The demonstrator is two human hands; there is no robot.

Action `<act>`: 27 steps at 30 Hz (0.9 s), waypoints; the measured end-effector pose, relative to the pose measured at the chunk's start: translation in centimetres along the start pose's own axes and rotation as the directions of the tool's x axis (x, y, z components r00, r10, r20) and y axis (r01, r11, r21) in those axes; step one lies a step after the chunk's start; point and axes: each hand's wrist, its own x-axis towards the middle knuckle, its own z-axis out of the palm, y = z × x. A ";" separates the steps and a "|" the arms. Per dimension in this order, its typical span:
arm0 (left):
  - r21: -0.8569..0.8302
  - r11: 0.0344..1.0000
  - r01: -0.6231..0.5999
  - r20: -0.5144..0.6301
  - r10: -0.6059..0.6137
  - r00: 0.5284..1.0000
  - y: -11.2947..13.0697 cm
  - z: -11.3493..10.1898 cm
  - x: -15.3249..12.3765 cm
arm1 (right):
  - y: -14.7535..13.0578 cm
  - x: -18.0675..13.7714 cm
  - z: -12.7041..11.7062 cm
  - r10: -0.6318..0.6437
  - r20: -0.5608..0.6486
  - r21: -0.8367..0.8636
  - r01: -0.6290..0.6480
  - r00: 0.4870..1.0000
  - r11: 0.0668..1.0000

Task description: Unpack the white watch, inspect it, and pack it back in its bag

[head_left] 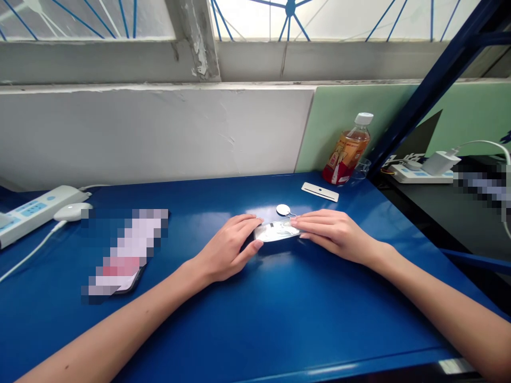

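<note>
A small shiny silver-white rectangular piece [275, 231], perhaps a clear-wrapped packet, lies at the middle of the blue table; glare hides its details. My left hand [231, 244] grips its left end, thumb at the near edge and fingers at the far edge. At the right end, the fingers of my right hand [333, 231] press together over the corner and cover it. Just behind it lies a round white disc [283, 210] with a thin loop or cord running toward my right fingertips. Farther back is a flat white strip [320, 192] with a dark dot and line.
A phone-like slab [131, 282], mostly pixelated, lies left on the blue table [255, 319]. A power strip [43, 210] with a white charger [72, 211] is at far left. A drink bottle [346, 151] stands at the back right, beside a slanted blue metal bar [431, 90].
</note>
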 end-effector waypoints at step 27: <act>0.058 0.994 0.091 0.079 -0.095 0.992 1.1 0.7 0.3 | -0.4 -0.3 0.1 0.260 0.385 -0.072 -0.252 0.885 0.965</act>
